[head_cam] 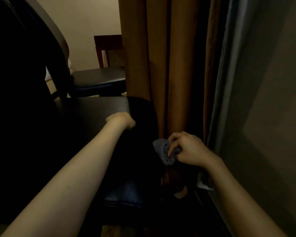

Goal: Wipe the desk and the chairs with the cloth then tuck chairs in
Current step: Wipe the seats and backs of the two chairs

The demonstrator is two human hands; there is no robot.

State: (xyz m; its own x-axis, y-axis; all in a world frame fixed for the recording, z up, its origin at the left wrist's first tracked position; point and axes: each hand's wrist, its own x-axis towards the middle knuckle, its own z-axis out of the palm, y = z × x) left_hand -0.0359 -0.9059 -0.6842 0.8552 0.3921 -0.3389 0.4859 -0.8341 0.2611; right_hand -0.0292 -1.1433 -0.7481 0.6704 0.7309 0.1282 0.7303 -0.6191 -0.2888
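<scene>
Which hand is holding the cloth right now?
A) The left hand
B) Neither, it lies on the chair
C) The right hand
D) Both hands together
C: the right hand is closed around the bunched grey cloth beside the curtain, while the left hand grips the top of the dark chair back and has no cloth in it.

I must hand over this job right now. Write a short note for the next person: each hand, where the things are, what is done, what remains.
Left hand: gripping the top edge of the near dark chair.
Right hand: closed on the grey cloth, pressed at that chair's side by the brown curtain.
Second chair stands beyond.
Done: cannot tell what is already wiped.
Left: finish the wiping, then tuck the chairs in.
</scene>
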